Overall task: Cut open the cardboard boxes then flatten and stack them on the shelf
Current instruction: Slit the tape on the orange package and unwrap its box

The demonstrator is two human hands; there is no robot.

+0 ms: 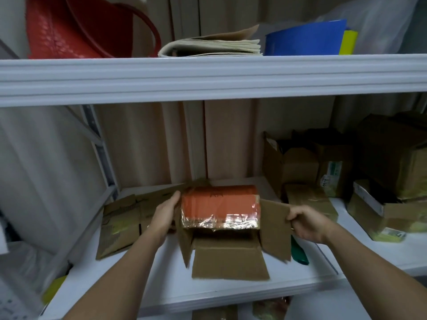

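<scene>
Between the hands, an orange-topped cardboard box [219, 204] lies opened on the shelf [208, 294]; the left hand [165, 212] presses its side, the right hand [307, 224] pinches a flap [275, 227].

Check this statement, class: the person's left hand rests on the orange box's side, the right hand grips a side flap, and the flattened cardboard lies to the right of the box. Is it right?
One detail is wrong. In the head view the flattened cardboard lies to the left of the orange box, not the right. The left hand does rest on the box's side, and the right hand grips a side flap.
</scene>
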